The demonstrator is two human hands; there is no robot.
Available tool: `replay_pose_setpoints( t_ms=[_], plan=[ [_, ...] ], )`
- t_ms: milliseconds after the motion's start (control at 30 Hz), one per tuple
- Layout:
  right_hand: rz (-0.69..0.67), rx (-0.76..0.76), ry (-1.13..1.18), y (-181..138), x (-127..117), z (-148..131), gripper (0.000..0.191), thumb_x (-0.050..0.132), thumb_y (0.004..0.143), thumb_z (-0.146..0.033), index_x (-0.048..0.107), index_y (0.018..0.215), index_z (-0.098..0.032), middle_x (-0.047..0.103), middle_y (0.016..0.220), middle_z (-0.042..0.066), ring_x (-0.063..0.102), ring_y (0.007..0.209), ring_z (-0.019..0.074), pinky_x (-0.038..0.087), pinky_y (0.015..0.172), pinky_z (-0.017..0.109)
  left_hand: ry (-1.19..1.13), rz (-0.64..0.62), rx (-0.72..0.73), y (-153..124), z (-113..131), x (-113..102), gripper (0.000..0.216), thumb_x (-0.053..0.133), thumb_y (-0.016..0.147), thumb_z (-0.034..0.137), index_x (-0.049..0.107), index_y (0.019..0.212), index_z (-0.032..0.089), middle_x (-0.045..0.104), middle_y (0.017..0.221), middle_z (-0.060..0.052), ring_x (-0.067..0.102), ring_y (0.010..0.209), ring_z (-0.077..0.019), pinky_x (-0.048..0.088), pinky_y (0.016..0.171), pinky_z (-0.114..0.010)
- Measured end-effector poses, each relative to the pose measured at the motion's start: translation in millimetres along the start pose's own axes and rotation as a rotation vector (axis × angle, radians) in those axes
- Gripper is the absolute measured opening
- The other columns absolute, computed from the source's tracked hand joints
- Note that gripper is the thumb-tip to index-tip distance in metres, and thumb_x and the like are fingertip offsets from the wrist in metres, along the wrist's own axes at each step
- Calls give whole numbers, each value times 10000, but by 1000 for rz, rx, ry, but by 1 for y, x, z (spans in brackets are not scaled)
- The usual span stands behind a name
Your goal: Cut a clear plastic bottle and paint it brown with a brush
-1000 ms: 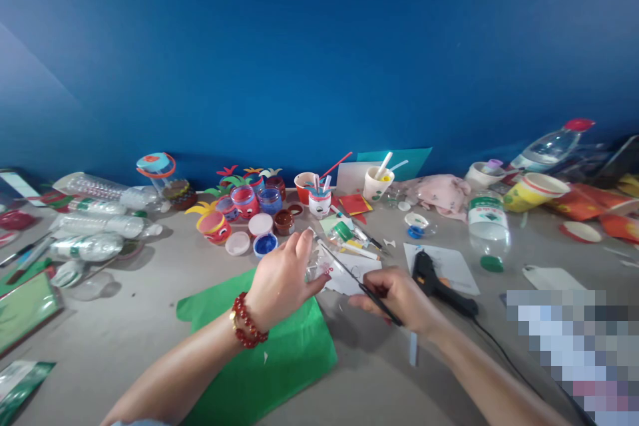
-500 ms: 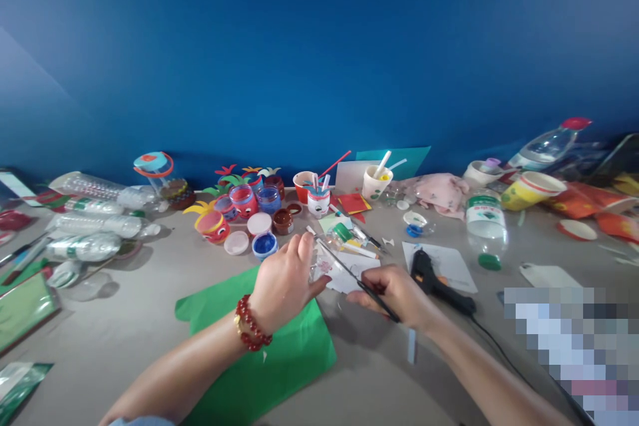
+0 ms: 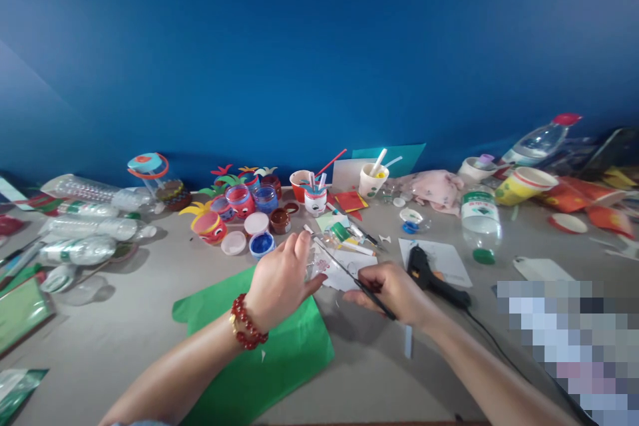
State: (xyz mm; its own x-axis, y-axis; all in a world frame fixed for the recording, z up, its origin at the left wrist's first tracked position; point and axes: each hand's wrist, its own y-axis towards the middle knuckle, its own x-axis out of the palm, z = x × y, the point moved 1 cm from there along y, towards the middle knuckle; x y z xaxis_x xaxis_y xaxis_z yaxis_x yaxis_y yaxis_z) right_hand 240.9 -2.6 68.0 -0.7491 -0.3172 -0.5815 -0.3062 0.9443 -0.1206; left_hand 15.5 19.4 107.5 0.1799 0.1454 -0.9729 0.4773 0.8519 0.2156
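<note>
My right hand (image 3: pixel 387 286) is closed around the black handle of scissors (image 3: pixel 344 268), seen nearly edge-on. Their long thin blades slant up and left to the fingers of my left hand (image 3: pixel 284 276). A red bead bracelet circles that wrist. Between its thumb and fingers is a clear plastic piece (image 3: pixel 315 263), partly hidden, with the blades beside it; whether they touch it I cannot tell. Under the blades lies white paper (image 3: pixel 367 265) with pinkish marks near its left side. A green sheet (image 3: pixel 294 353) spreads below my left forearm.
A black glue gun (image 3: pixel 434 276) with a cord lies on paper to the right. Paint jars (image 3: pixel 262 244) and decorated cups (image 3: pixel 210 226) stand behind my left hand. Plastic bottles (image 3: pixel 94 226) lie far left; a green-capped bottle (image 3: pixel 480 223) is right. Markers (image 3: pixel 358 248) lie ahead.
The whole view has shifted slightly, so things appear a little further left and up. Both hands keep nearly the same pose, with the scissors still in my right hand.
</note>
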Motion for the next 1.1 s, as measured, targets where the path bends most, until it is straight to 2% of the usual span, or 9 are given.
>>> replay_pose_setpoints(
  t_ms=[333,567,733,833,933,1033,1100],
  plan=[
    [61,-35,-8,0,-1,-8,655,641,751,-709,318,494,-201,219,569,-56,230,553,89,159,482,236,58,64,28,2,-4,4,601,560,919,533,446,1313,95,646,1255,-203,725,908,-289,578,685,-352],
    [62,-77,8,-1,-3,-7,674,629,748,-731,300,486,-205,214,556,-57,218,540,86,158,476,235,68,72,20,3,-6,2,618,555,913,556,439,1334,119,635,1286,-199,710,995,-305,587,736,-364],
    [56,-82,-19,0,-5,-3,676,628,752,-741,297,502,-207,241,533,-60,227,527,88,181,461,230,-53,53,57,1,-13,-6,687,580,869,610,434,1356,149,594,1350,-191,699,1051,-309,602,772,-384],
    [62,-116,-45,-1,-8,-5,680,633,754,-738,290,504,-206,249,516,-62,236,521,88,185,460,232,-202,71,82,2,-23,-13,686,592,846,637,443,1347,193,561,1394,-161,697,1064,-284,596,851,-402],
    [24,-127,-52,-3,-10,-10,670,661,750,-707,293,504,-203,257,511,-64,241,514,84,186,458,230,-371,-7,78,6,-31,-18,694,656,803,621,452,1328,215,607,1340,-127,688,1086,-276,581,893,-407],
    [-25,-78,-22,-5,-10,-11,658,706,722,-671,297,496,-207,270,495,-69,252,499,81,189,446,226,-526,-164,82,11,-33,-18,706,723,760,570,458,1323,237,695,1191,-73,708,1023,-255,580,857,-371],
    [-47,-46,13,-4,-10,-9,651,729,707,-650,300,489,-212,281,474,-72,261,486,80,198,441,225,-584,-207,78,13,-31,-17,683,727,763,530,464,1320,235,722,1109,-55,718,970,-243,575,827,-353]
  ],
)
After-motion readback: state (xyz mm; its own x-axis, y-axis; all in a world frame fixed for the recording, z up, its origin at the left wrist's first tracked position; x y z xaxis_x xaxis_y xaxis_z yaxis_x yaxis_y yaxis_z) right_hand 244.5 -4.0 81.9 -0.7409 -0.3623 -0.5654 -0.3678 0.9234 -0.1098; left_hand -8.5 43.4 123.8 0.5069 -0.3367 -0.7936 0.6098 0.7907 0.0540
